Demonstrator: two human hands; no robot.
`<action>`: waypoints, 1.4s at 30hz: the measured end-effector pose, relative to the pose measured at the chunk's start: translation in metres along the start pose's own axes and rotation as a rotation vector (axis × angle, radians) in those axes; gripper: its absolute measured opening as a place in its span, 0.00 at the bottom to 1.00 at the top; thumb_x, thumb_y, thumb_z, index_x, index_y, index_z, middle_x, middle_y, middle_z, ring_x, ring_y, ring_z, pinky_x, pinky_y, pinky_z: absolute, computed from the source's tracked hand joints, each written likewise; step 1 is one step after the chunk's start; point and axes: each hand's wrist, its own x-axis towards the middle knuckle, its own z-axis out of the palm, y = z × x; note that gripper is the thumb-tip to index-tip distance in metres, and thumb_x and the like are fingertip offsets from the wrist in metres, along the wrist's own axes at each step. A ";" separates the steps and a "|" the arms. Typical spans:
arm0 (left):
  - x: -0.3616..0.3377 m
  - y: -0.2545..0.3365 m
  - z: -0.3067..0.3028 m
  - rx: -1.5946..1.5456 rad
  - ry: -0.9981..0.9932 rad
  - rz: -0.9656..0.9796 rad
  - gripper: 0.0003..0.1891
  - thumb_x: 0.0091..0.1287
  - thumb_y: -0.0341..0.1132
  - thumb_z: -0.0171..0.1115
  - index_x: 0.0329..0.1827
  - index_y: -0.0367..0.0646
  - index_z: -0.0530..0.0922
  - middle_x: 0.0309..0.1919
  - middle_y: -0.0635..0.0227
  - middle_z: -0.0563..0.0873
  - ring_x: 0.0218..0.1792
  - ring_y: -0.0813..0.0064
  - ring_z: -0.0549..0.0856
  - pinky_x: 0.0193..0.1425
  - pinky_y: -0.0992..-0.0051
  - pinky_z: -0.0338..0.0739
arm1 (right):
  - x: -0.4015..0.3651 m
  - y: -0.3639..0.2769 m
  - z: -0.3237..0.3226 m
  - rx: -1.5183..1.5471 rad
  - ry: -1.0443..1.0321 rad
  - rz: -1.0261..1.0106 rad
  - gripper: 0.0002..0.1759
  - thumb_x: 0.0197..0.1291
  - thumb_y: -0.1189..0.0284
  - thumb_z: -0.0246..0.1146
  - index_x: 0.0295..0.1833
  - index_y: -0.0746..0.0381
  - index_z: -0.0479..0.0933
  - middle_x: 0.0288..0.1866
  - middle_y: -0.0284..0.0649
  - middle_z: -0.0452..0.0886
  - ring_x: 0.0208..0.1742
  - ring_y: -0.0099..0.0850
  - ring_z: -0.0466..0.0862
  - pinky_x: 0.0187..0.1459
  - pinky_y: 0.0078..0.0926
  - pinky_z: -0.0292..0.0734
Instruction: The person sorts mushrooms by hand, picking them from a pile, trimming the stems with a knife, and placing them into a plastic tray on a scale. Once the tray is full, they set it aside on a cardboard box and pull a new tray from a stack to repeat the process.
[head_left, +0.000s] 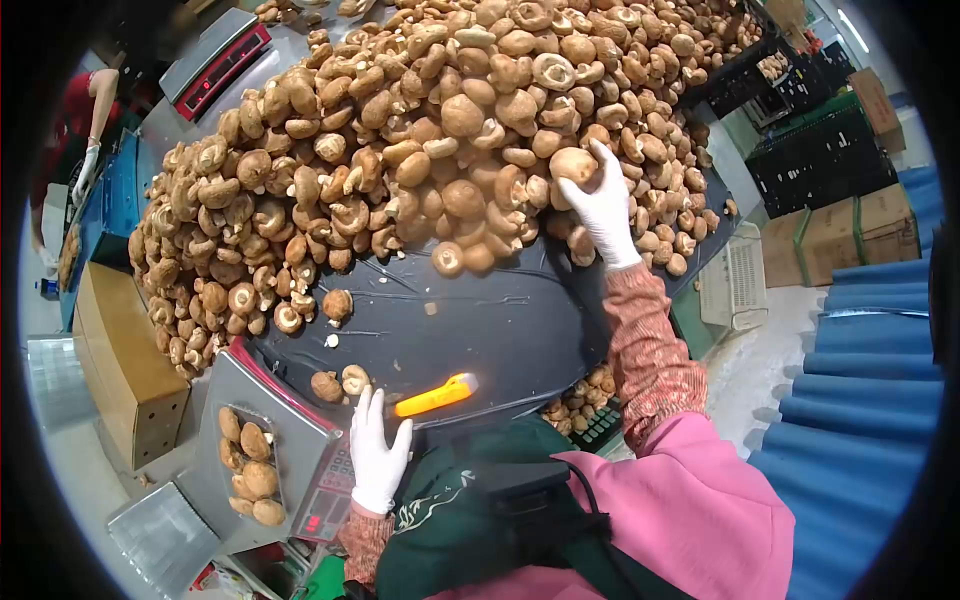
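Note:
In the head view, my right hand (606,210), in a white glove, has its thumb and fingers round a large brown shiitake mushroom (573,165) at the right of a big mushroom heap (400,120). My left hand (380,458), gloved too, rests by the table's front edge with fingers stretched and nothing in it. Just beyond its fingertips lie two loose mushrooms (326,386). A yellow box cutter (435,396) lies to its right on the black table covering (470,330). Left of that hand, a digital scale (325,470) carries a clear tray of several mushrooms (260,478).
A cardboard box (125,370) stands at the left, and a second red scale (215,65) at the back left. A co-worker's gloved hand (86,175) shows at far left. Below the table's right edge sits a green crate (600,428) of mushrooms; a white basket (735,280) is farther right.

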 end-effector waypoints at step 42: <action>-0.006 0.020 -0.031 -0.714 0.318 0.045 0.38 0.58 0.37 0.76 0.72 0.39 0.69 0.64 0.52 0.76 0.66 0.57 0.77 0.72 0.63 0.70 | -0.065 -0.177 -0.004 0.027 -0.075 -0.289 0.31 0.76 0.55 0.47 0.67 0.71 0.72 0.59 0.53 0.83 0.49 0.40 0.87 0.57 0.37 0.81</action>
